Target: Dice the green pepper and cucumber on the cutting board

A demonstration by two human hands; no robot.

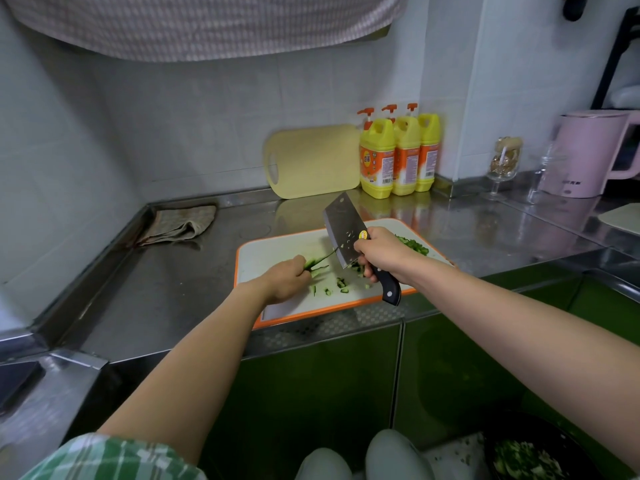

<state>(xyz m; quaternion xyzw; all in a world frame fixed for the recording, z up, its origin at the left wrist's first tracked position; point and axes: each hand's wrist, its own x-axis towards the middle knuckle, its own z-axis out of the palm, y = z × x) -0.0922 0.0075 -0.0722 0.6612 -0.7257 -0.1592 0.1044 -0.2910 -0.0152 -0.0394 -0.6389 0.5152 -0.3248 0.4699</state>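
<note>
The white, orange-rimmed cutting board [277, 247] lay on the stainless-steel worktop [173, 289], close to its front edge. The left hand [287, 280] rested on the board with its fingers curled down, pinching the near ends of some thin green strips [317, 263]; whether these were pepper or cucumber could not be told. The right hand [377, 254] was wrapped tightly round the black handle of a cleaver [341, 230]. The cleaver was lifted clear of the board and tilted up and away, with small pale bits stuck to the flat of its blade. Its lower corner hung just beside the strips. Diced green pieces [341, 284] lay scattered on the board between the two hands, and a chopped green heap [414, 244] sat at the board's far right corner, behind the right wrist.

A folded cloth [178, 225] lay in the worktop's back left corner. A pale yellow board [315, 161] leaned against the tiled wall, with three yellow detergent bottles [377, 161] just beside it. Further right stood a stemmed glass [502, 164] and a pink kettle [585, 154].
</note>
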